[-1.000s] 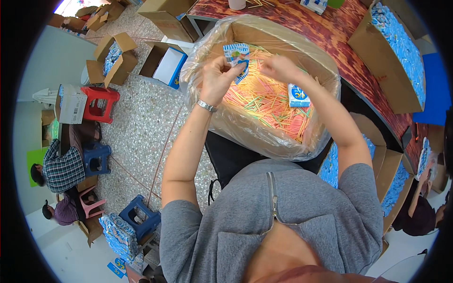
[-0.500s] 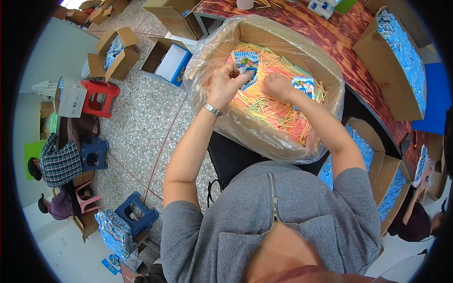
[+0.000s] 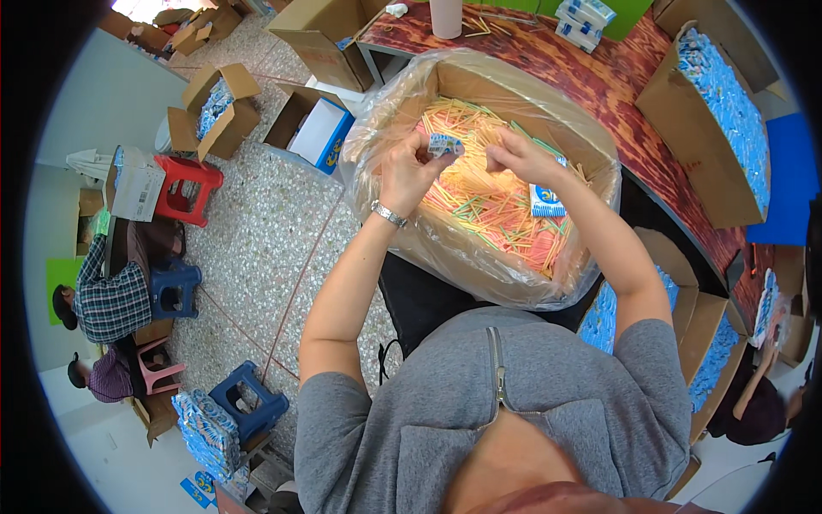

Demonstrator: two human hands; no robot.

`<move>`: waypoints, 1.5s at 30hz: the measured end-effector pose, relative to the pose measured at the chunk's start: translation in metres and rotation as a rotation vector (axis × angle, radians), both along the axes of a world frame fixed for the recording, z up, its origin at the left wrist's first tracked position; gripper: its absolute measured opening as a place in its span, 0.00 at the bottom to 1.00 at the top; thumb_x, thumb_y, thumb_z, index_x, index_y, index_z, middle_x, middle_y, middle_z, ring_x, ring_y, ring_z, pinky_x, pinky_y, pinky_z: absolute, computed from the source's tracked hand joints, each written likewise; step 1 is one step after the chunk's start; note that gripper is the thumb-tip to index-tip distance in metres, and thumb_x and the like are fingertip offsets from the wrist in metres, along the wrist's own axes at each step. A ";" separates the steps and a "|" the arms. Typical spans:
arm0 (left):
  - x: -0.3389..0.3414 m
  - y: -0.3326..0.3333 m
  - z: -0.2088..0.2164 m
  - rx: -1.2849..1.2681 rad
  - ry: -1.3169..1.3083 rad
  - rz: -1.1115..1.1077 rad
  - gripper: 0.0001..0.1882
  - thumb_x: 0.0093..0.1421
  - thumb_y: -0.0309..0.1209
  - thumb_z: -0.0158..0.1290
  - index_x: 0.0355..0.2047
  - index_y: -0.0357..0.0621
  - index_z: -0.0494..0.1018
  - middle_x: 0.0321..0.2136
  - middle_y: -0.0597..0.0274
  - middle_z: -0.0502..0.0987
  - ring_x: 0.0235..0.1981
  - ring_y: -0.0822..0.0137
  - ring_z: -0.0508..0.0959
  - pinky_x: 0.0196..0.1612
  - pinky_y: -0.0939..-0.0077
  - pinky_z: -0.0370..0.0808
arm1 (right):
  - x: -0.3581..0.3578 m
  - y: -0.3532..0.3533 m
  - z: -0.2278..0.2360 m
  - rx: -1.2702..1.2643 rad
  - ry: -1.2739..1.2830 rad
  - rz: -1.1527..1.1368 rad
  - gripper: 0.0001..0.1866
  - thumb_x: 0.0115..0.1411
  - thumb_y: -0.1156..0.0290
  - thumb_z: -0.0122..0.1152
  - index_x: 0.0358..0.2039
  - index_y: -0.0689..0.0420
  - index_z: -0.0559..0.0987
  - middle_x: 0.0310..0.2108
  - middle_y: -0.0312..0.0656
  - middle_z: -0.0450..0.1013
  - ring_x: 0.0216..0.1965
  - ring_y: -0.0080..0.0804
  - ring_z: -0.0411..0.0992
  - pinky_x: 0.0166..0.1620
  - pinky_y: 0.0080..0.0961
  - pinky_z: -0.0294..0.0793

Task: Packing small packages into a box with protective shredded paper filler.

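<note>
A cardboard box lined with clear plastic (image 3: pixel 467 283) stands before me, holding many thin pink, yellow and green sticks (image 3: pixel 505 224). Over its left part, my left hand (image 3: pixel 406 178) pinches a small blue-and-white packet (image 3: pixel 443 144) between thumb and fingers. My right hand (image 3: pixel 524 159) hovers over the sticks just right of that packet, its fingers closed together. Whether it holds sticks cannot be made out against those behind. Another blue-and-white packet (image 3: pixel 546 202) lies on the sticks, partly covered by my right forearm.
A red-brown table (image 3: pixel 514 53) runs behind the box, bearing a pale cup (image 3: pixel 446 19) and stacked packets (image 3: pixel 586 24). A large carton of blue packets (image 3: pixel 698 146) stands at right. Floor at left holds an open carton (image 3: pixel 308 128) and stools (image 3: pixel 190 190). Other people sit at the sides.
The packet in my left hand has tilted, so less of its face shows. My right hand has lifted slightly and shifted right, its fingers drawn together. The view has shifted slightly.
</note>
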State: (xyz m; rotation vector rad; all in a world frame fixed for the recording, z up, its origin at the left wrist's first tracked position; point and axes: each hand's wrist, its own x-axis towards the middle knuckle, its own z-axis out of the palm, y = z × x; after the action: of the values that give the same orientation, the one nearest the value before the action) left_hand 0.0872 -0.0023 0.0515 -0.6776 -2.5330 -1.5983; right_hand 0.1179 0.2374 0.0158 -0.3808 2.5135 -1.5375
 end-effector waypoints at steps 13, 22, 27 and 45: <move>-0.008 0.005 -0.019 0.122 0.046 -0.074 0.12 0.51 0.36 0.63 0.27 0.40 0.77 0.16 0.60 0.75 0.17 0.67 0.73 0.25 0.69 0.70 | 0.005 0.000 0.098 -0.169 -0.268 0.014 0.13 0.68 0.58 0.48 0.40 0.55 0.72 0.27 0.31 0.69 0.28 0.17 0.70 0.29 0.16 0.71; -0.001 0.007 -0.004 -0.021 0.035 0.005 0.15 0.48 0.38 0.66 0.21 0.38 0.75 0.15 0.57 0.76 0.16 0.64 0.76 0.22 0.71 0.71 | 0.000 -0.021 0.158 0.510 0.191 0.289 0.13 0.66 0.61 0.49 0.35 0.59 0.67 0.24 0.45 0.70 0.25 0.42 0.72 0.30 0.37 0.69; -0.005 0.006 -0.006 -0.076 0.064 0.016 0.17 0.47 0.38 0.67 0.20 0.38 0.74 0.15 0.56 0.76 0.16 0.62 0.76 0.22 0.69 0.71 | -0.007 -0.028 0.166 0.696 0.275 0.313 0.11 0.63 0.64 0.51 0.33 0.60 0.67 0.24 0.54 0.71 0.30 0.56 0.71 0.32 0.48 0.65; -0.001 0.011 0.006 -0.200 0.223 -0.032 0.17 0.46 0.36 0.67 0.23 0.37 0.72 0.19 0.48 0.76 0.21 0.53 0.78 0.26 0.63 0.74 | -0.041 -0.076 0.190 1.293 0.168 0.544 0.16 0.52 0.61 0.65 0.31 0.62 0.78 0.26 0.50 0.76 0.34 0.48 0.76 0.38 0.39 0.76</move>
State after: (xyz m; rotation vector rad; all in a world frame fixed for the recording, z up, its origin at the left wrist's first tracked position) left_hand 0.0857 0.0089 0.0572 -0.8670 -2.5461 -1.2090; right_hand 0.0772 0.1614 0.2061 -0.8281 2.5713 0.3897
